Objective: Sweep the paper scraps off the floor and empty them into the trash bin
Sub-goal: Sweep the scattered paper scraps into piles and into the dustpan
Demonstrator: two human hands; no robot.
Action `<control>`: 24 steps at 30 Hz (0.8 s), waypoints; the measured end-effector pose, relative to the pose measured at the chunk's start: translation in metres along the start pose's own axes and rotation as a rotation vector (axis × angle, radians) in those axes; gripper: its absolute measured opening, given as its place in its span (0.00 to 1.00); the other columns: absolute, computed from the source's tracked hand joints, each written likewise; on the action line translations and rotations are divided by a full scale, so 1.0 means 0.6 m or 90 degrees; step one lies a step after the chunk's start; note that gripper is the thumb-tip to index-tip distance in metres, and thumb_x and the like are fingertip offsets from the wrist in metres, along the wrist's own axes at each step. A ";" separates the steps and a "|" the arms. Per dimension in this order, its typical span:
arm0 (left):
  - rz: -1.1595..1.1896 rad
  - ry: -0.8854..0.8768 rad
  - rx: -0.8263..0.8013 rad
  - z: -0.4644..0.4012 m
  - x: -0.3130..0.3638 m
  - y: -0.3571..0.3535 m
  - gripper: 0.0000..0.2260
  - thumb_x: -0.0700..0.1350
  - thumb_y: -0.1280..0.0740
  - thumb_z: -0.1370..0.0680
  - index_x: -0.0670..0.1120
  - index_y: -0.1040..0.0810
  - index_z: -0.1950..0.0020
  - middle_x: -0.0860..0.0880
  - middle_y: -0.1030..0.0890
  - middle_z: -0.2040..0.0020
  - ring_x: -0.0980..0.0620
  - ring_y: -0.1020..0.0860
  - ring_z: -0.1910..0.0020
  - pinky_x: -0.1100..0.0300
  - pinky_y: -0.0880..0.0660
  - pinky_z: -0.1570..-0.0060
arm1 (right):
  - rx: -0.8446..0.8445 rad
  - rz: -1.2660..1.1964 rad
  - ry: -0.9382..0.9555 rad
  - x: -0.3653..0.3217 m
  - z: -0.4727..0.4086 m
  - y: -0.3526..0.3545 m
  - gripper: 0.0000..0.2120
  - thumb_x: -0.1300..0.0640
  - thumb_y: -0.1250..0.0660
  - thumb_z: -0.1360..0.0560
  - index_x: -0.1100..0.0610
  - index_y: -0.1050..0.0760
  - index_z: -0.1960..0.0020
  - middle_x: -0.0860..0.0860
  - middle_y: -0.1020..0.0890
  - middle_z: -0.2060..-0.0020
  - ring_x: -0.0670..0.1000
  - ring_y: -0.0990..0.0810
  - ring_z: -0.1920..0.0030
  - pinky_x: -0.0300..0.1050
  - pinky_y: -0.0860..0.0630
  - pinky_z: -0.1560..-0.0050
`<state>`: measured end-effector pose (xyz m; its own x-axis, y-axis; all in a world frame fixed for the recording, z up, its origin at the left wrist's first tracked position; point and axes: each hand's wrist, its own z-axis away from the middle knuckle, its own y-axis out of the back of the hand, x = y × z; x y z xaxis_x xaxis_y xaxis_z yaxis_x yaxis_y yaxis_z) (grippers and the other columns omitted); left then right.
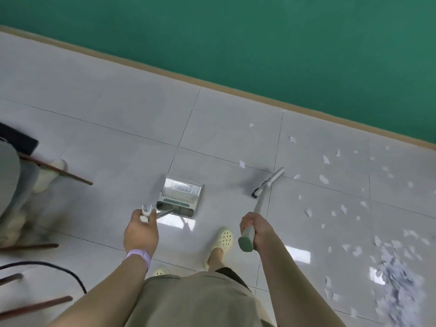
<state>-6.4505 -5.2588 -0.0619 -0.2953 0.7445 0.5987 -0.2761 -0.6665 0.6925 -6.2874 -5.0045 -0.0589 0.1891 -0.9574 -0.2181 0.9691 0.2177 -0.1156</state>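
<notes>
My left hand grips the top of the handle of a grey upright dustpan, which rests on the white tiled floor straight ahead of me. My right hand is closed around the pale green grip of a broom, whose white head with dark bristles hovers at the floor to the right of the dustpan. White paper scraps lie scattered over the tiles to the right of the broom head. A dense heap of scraps sits at the lower right. No trash bin is in view.
A green wall with a tan skirting board runs diagonally across the back. On the left sits another person amid brown wooden chair legs. A black cable curves over the floor at lower left. My cream clog stands between my hands.
</notes>
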 end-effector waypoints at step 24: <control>-0.022 -0.083 0.045 -0.090 0.293 -0.117 0.12 0.58 0.37 0.19 0.49 0.26 0.49 0.47 0.21 0.63 0.45 0.23 0.62 0.53 0.28 0.60 | -0.337 -0.193 -0.108 -0.274 -0.059 -0.168 0.06 0.64 0.39 0.19 0.58 0.33 0.54 0.49 0.33 0.76 0.44 0.31 0.82 0.34 0.30 0.82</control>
<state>-6.5323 -5.0835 -0.0271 -0.1639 0.7692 0.6176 -0.2184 -0.6388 0.7377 -6.4216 -4.8626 -0.0457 -0.0174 -0.9985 0.0516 0.7827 -0.0457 -0.6207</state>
